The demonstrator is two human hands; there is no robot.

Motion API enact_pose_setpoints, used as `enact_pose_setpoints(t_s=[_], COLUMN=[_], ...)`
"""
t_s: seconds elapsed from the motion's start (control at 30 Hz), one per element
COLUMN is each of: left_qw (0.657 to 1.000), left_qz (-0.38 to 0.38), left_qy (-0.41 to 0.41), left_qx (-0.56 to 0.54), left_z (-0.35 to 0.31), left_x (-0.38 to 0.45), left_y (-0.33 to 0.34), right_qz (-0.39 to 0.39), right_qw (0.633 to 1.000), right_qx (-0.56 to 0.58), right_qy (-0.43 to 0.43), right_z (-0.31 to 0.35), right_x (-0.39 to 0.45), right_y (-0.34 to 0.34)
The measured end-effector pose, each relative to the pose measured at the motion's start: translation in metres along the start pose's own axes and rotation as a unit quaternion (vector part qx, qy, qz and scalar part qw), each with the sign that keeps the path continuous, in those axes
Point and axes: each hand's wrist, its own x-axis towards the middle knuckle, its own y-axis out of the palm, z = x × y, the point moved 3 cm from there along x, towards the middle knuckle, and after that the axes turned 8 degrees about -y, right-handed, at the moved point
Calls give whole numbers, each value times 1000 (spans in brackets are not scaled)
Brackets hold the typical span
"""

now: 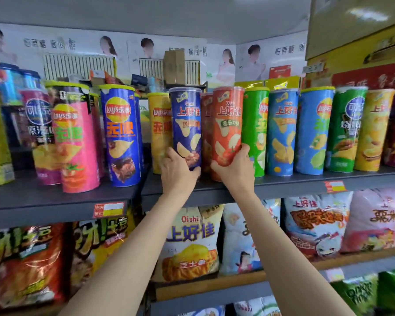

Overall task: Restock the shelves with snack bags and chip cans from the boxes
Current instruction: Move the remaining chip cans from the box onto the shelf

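So both cans stand upright mid-frame on the shelf (283, 181): my left hand (177, 169) wraps the blue can (187, 124), right hand (234, 168) wraps the red can (228, 119). Each sits directly above its grip, long axis vertical, so I reckon straight back.

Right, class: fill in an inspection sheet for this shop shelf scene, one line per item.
Surface: grey upper shelf carrying a row of upright chip cans.
Job's things: dark blue can and red can, side by side at the shelf front.
Clutter: small boxes behind the cans.
Grippers: left hand grips the blue can's base; right hand grips the red can's base.
Cables: nothing seen.
Surroundings: snack bags below; posters behind.
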Motion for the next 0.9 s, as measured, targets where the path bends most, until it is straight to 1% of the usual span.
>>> enact_pose_setpoints(t_s=[0.07,0.2,0.3,0.57,0.77,0.9], left_qw=[1000,1000,999,998,998,998], left_qz=[12,24,32,51,48,46], left_qy=[-3,-5,-1,5,8,12], left_qx=[-7,-16,-26,-36,-31,-31], left_z=[1,0,0,-1,0,1], left_x=[0,-1,-3,-5,-6,-7], left_y=[0,-3,-5,-8,-8,-8], right_qz=[16,45,54,56,14,15], right_qw=[1000,999,998,998,999,999], right_qx=[1,8,7,24,-6,-7], right_qy=[-12,-9,-9,-23,-33,-37], right_z=[1,1,0,-2,-3,-3], right_x=[0,1,0,1,-2,-2], right_y=[1,-2,-4,-1,0,-1])
